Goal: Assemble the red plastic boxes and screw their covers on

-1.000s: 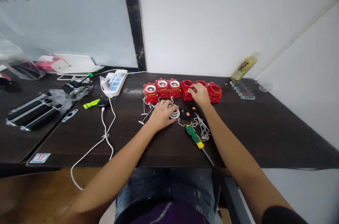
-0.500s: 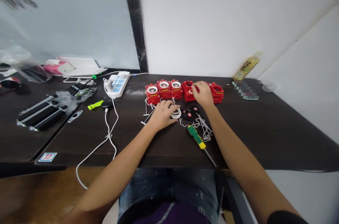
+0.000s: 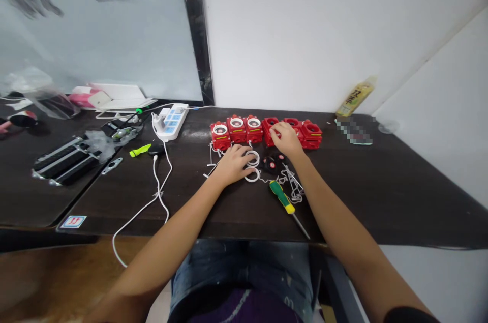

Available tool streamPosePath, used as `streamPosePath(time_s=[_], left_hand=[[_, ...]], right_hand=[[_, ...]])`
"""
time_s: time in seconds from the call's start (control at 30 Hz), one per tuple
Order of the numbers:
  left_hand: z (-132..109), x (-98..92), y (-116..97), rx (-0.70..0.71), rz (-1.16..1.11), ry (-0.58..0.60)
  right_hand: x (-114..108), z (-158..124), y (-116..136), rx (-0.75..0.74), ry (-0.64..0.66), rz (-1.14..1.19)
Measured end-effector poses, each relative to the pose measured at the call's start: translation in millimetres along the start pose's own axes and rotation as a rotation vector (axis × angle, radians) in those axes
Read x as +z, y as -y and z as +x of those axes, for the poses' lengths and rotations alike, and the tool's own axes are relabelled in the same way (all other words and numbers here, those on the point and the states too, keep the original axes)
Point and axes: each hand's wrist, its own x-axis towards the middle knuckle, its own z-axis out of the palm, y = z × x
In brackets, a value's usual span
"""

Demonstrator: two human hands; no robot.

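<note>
A row of several red box-shaped parts (image 3: 236, 129) stands on the dark table (image 3: 381, 185). The three on the left carry white rings. My right hand (image 3: 285, 140) rests on the fourth red box (image 3: 269, 124), fingers curled against it. My left hand (image 3: 232, 163) lies fingers-down on the table, with its fingertips at loose white rings (image 3: 252, 166). Small black and red discs (image 3: 271, 164) and bent wire pieces (image 3: 293, 183) lie between the hands. A green and yellow screwdriver (image 3: 282, 200) lies just in front of them.
A white power strip (image 3: 171, 119) with a white cable (image 3: 152, 201) sits left of the boxes, beside a green marker (image 3: 139, 150). A black and silver device (image 3: 64, 160) lies far left. A yellow bottle (image 3: 353, 98) leans against the wall at back right.
My right hand has drawn back a little on the red boxes. One white ring now lies apart from the other by my left fingertips. The view has shifted slightly.
</note>
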Motion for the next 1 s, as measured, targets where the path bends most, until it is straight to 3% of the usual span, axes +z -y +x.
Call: streamPosePath(time_s=[0.17, 0.37, 0.47, 0.63, 0.8, 1.0], left_hand=[[0.7, 0.4, -3.0, -0.022, -0.116, -0.049], [3.7, -0.3, -3.4, -0.115, -0.338, -0.137], [6.7, -5.6, 2.5, -0.192, -0.485, -0.189], [8.3, -25.5, 19.0, -0.416, -0.586, -0.372], [7.4, -31.0, 31.6, -0.558, -0.736, -0.506], [7.2, -27.4, 32.8, -0.574, -0.753, -0.494]], right_hand=[[9.3, 6.1, 10.2, -0.031, 0.07, -0.011], [27.6, 33.7, 19.1, -0.049, 0.185, -0.057], [39.6, 47.9, 19.9, -0.043, 0.243, -0.07], [52.8, 60.8, 17.8, -0.024, 0.287, -0.094], [47.6, 60.3, 20.4, -0.034, 0.257, -0.097], [24.7, 61.3, 32.5, -0.064, 0.181, -0.096]])
